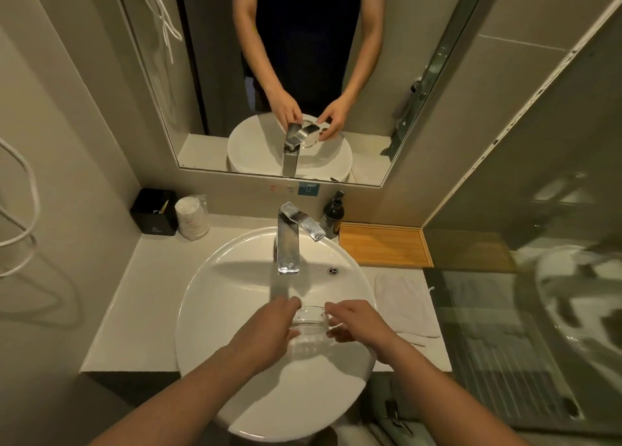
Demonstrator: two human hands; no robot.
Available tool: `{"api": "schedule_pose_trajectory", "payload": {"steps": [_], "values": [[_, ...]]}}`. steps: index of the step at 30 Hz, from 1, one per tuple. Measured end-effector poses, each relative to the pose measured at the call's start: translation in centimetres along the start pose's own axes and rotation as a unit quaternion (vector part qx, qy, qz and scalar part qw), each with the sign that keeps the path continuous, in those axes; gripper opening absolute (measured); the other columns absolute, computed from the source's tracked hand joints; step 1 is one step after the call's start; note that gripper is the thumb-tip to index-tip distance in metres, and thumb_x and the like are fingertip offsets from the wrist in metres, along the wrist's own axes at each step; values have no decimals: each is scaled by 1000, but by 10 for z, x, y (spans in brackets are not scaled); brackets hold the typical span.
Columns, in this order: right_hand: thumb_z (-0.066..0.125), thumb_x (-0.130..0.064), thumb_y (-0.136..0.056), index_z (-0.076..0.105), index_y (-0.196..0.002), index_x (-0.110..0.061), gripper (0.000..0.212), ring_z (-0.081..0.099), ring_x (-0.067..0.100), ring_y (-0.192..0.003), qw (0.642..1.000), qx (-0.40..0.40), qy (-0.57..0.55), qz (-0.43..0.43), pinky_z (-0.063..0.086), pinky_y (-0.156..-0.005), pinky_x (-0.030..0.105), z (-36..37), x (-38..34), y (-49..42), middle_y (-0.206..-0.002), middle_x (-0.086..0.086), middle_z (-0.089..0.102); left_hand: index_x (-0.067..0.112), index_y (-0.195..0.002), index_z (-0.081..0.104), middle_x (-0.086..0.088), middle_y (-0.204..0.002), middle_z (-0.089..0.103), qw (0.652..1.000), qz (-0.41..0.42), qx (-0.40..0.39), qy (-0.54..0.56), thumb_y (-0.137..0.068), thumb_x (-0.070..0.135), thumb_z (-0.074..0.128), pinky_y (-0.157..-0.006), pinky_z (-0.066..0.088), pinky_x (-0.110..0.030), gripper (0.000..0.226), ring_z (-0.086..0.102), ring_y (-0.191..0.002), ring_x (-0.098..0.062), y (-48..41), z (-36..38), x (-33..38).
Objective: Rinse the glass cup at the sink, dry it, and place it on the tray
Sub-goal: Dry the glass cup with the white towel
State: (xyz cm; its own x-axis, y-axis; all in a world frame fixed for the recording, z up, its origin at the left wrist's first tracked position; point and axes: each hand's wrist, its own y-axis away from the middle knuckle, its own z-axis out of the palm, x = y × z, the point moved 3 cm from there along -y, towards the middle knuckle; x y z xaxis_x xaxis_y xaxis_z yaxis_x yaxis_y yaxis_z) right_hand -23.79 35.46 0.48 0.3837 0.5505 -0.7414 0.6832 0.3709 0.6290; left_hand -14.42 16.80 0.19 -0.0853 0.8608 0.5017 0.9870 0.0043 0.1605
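Note:
A clear glass cup (310, 321) hangs over the white round sink (215, 297), held between both hands. My left hand (269, 331) grips its left side and my right hand (356, 324) grips its right side. The chrome tap (288, 243) stands behind the cup, and a stream of water falls from its spout just left of the cup. A wooden tray (383, 245) lies on the counter to the right of the tap. A white towel (405, 304) lies on the counter in front of the tray.
A dark soap pump bottle (333, 215) stands next to the tray. A black box (155, 211) and a wrapped stack of cups (192, 216) sit at the back left. A mirror (303, 75) hangs above, and a glass shower wall (525, 277) closes the right.

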Motion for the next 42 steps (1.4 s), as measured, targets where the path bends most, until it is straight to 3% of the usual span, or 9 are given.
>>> {"api": "schedule_pose_trajectory", "payload": {"steps": [6,14,18,23,27,31,36,39,42], "values": [[71,-24,-92,70,-105,6,33,67,29,-67,979,95,-140,117,62,-83,42,-25,13,21,-85,28,78,27,-120,51,1,-123,52,991,123,50,-8,-89,21,69,-84,52,-30,36,55,-112,-21,-18,13,33],[64,-11,-95,78,-82,-9,19,62,15,-67,961,234,-149,9,56,-65,25,-73,33,46,-79,13,72,28,-125,57,6,-153,37,985,161,35,50,-90,20,68,-110,36,-22,38,42,-136,-10,-52,14,82],[65,-4,-93,79,-79,-22,27,62,18,-70,950,260,-170,-32,58,-71,33,-110,47,48,-82,16,72,26,-134,53,8,-135,54,964,19,23,266,-90,19,66,-93,50,-19,46,58,-120,-10,-77,19,103],[65,-6,-96,78,-109,-19,22,64,19,-77,953,241,-176,-58,58,-78,35,-151,57,37,-87,12,74,10,-135,56,-16,-100,75,854,-158,-49,494,-92,24,72,-82,63,-35,48,75,-93,-27,-111,41,135],[65,-9,-98,72,-122,-22,29,66,16,-82,957,223,-177,-52,58,-74,25,-175,64,20,-95,7,76,2,-128,62,-31,-96,74,806,-203,-43,554,-89,10,74,-86,60,-52,41,70,-78,-34,-128,56,152],[67,-10,-97,72,-124,-18,28,67,16,-83,959,200,-195,-44,59,-71,20,-187,70,1,-100,8,76,4,-122,67,-27,-89,76,807,-216,-11,550,-91,6,70,-84,60,-52,32,69,-74,-30,-139,63,158],[59,-20,-103,73,-113,-13,19,72,26,-96,949,202,-244,-2,58,-94,39,-200,72,-26,-108,9,73,2,-117,71,-22,-82,75,787,-242,31,566,-91,2,66,-76,60,-42,26,66,-72,-28,-147,69,157],[57,-17,-102,72,-114,-6,22,69,31,-102,961,259,-94,11,54,-89,39,-211,85,-49,-107,12,72,1,-113,72,-18,-76,73,780,-250,36,572,-91,2,66,-77,58,-44,23,64,-72,-31,-152,71,150],[59,-22,-102,63,-134,-3,38,62,32,-124,962,262,56,52,49,-101,38,-208,94,-68,-134,15,66,1,-111,72,-20,-77,71,773,-253,39,580,-92,0,65,-79,57,-48,20,62,-72,-32,-156,66,144]]}}
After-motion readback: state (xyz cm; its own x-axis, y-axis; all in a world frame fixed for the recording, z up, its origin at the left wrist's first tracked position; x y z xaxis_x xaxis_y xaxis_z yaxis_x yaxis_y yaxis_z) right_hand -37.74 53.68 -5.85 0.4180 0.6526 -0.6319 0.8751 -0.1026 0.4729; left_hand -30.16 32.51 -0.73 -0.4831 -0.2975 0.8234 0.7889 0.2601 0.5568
